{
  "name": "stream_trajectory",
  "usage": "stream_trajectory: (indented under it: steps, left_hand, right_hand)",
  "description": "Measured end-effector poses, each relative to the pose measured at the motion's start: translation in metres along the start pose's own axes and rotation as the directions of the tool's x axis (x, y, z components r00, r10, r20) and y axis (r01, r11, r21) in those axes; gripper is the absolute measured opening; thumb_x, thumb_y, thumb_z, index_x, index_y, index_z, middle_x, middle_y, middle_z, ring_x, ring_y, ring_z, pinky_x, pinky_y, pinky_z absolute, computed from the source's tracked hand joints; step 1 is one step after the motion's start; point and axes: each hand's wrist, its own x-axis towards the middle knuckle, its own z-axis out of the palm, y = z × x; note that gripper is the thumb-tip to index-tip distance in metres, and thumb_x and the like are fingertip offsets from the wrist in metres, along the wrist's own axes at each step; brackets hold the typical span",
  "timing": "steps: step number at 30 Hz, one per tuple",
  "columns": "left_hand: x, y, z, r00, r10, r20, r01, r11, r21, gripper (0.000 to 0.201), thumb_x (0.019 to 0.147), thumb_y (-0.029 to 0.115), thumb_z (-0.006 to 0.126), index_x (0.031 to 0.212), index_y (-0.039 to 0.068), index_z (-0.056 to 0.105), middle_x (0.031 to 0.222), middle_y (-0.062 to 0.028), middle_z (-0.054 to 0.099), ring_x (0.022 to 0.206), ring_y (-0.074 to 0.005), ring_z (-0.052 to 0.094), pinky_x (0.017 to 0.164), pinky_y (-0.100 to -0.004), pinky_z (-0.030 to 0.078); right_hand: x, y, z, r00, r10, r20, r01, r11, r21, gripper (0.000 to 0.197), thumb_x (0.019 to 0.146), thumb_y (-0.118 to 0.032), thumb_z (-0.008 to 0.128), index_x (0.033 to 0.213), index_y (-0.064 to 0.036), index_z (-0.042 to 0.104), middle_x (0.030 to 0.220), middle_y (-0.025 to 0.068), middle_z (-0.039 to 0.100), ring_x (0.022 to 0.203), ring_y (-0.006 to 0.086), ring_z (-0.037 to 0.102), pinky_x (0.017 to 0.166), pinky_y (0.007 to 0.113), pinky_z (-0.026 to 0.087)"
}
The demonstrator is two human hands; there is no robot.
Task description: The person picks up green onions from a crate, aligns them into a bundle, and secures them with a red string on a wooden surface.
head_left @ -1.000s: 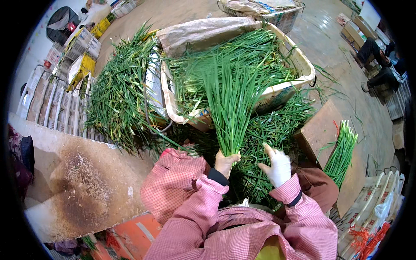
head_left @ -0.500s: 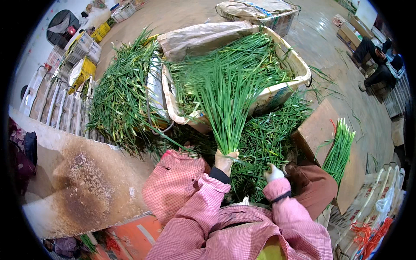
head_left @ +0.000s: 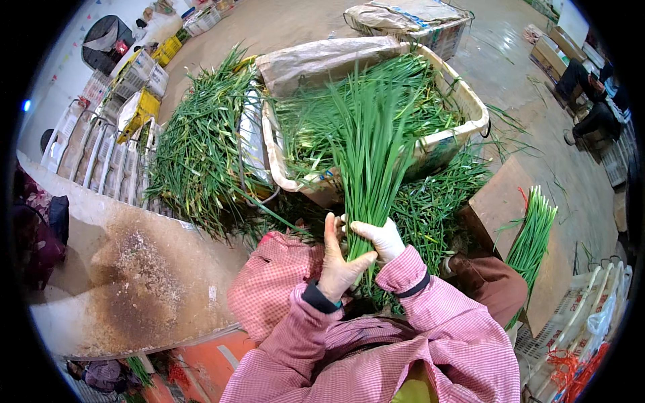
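The person's right hand (head_left: pixel 381 240) is closed around the lower part of a bunch of long green leaves (head_left: pixel 371 168), its thumb laid across the front. The left hand (head_left: pixel 339 265) stands wide beside it, fingers up along the left side of the stems and thumb reaching over their lower ends. The bunch rises away from the body, its tips fanning out over the near edge of the large cream crate (head_left: pixel 476 123).

One bundle (head_left: pixel 534 228) seems done: it lies on the brown board (head_left: pixel 494 201) to the person's right, pale ends toward the board's far edge, with a bit of red tie (head_left: pixel 523 194) showing there. The bunch in hand looks fairly even but has no visible tie, so it appears only part-way along.

Far more is left — loose leaves (head_left: pixel 396 84) fill the crate up to its far right corner, and a tall heap (head_left: pixel 205 144) stands beside its left edge. More leaves (head_left: pixel 440 201) are strewn below its near edge; whether those are waste or stock, one cannot tell.
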Motion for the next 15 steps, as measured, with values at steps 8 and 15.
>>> stream_trajectory:
  steps: [8,15]
  left_hand:
    - [-0.022,-0.080,-0.020,0.608,-0.695,0.384,0.793,0.514,-0.326,0.035,0.075,0.004,0.064,0.107,0.002,0.050,0.087,-0.0065,0.060,0.071,-0.0165,0.061,0.059,-0.0268,0.052]
    - [-0.023,-0.026,-0.041,0.549,-0.734,0.400,0.835,0.504,-0.222,0.033,0.073,0.000,0.064,0.103,0.001,0.051,0.075,-0.0041,0.057,0.054,-0.0101,0.053,0.048,-0.0214,0.043]
  right_hand:
    - [0.013,0.042,-0.062,0.959,0.243,-0.144,-0.264,0.953,-0.148,0.032,0.080,-0.015,0.061,0.108,-0.0012,0.054,0.095,0.0082,0.061,0.080,0.0189,0.058,0.073,0.033,0.049]
    - [0.008,-0.004,-0.127,0.821,-0.413,-0.393,0.002,0.691,-0.723,0.048,0.080,-0.005,0.059,0.123,0.0016,0.038,0.105,0.0122,0.057,0.090,0.0204,0.056,0.080,0.033,0.047]
